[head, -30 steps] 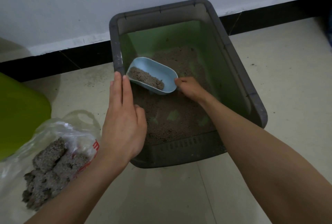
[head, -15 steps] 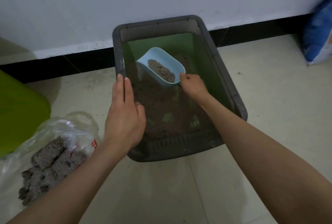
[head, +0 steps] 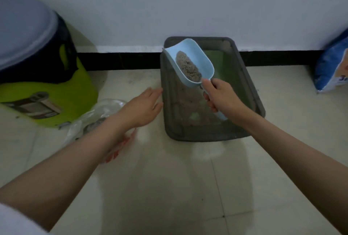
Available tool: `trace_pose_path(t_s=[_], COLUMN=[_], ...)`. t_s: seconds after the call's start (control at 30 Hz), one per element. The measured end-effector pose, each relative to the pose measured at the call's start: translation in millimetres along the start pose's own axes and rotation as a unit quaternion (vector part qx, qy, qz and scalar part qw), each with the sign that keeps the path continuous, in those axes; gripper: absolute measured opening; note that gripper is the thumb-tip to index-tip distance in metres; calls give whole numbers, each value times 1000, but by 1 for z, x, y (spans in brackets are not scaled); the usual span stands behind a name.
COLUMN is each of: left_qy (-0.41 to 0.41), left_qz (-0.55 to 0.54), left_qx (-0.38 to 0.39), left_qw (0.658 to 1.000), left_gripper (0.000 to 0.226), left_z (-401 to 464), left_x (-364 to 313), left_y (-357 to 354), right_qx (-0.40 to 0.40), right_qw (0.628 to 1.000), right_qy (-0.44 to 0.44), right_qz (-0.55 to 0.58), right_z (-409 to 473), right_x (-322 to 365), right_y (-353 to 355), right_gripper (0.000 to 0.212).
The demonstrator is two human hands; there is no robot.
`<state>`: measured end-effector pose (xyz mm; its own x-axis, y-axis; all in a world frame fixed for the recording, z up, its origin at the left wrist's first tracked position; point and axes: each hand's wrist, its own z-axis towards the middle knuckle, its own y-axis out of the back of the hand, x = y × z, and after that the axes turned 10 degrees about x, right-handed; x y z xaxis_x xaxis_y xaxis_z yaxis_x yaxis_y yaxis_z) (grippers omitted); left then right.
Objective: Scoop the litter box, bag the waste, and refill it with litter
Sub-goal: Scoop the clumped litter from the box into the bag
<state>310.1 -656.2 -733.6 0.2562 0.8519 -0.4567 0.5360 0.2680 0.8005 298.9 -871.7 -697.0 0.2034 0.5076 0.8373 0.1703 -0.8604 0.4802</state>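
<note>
Scoop (head: 190,61) handle hidden by right hand (head: 222,99) (frame blurred).

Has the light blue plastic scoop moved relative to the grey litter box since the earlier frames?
Yes. The light blue plastic scoop has risen from the litter, toward the grey litter box's far-left corner.

Layout of floor items along the wall.
Litter box (head: 250,91) against the wall, centre; scoop (head: 190,61) held above its left rear part by the right hand (head: 222,99); left hand (head: 143,108) just left of the box; waste bag (head: 90,119) further left; bin (head: 47,87) behind it; litter sack (head: 333,68) far right.
</note>
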Motion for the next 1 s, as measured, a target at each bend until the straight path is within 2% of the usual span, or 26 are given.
trace_pose_path(t_s=[0.07, 0.17, 0.27, 0.43, 0.5, 0.6, 0.7, 0.77, 0.83, 0.93, 1.0], left_qy=[30, 97, 206, 318, 337, 360, 372, 370, 361, 317, 271], left_qz=[-29, -90, -94, -159, -163, -168, -174, -179, -176, -165, -155], left_qx=[-18, -128, -180, -154, -176, -223, -242, -242, -233, -249, -270], left_qw=[999, 983, 957, 922, 911, 890, 879, 879, 886, 900, 911], left_gripper=[54, 49, 52, 56, 46, 21, 18, 18, 18, 20, 22], left_z=[-34, -87, -130, -153, -151, -147, -145, -146, -147, -148, -143], left_x=[35, 94, 142, 176, 180, 180, 180, 178, 175, 165, 153], left_y=[-8, -32, -60, -82, -83, -79, -77, -77, -77, -73, -65], right_qx=[31, 114, 203, 298, 291, 253, 237, 232, 220, 236, 239], right_qw=[999, 992, 964, 867, 827, 752, 698, 702, 737, 851, 912], right_qy=[15, 18, 14, -8, 10, 88, 125, 119, 111, 72, 54], right_qz=[-19, -42, -171, -398, -480, -603, -664, -662, -629, -464, -330], right_z=[-9, -15, -16, -9, -12, -19, -19, -17, -16, -10, -8], right_x=[10, 17, 27, 62, 76, 93, 99, 98, 94, 84, 76], right_y=[-28, -75, -114, -171, -187, -199, -199, -193, -182, -153, -128], right_gripper=[34, 36, 39, 29, 32, 28, 27, 28, 27, 28, 28])
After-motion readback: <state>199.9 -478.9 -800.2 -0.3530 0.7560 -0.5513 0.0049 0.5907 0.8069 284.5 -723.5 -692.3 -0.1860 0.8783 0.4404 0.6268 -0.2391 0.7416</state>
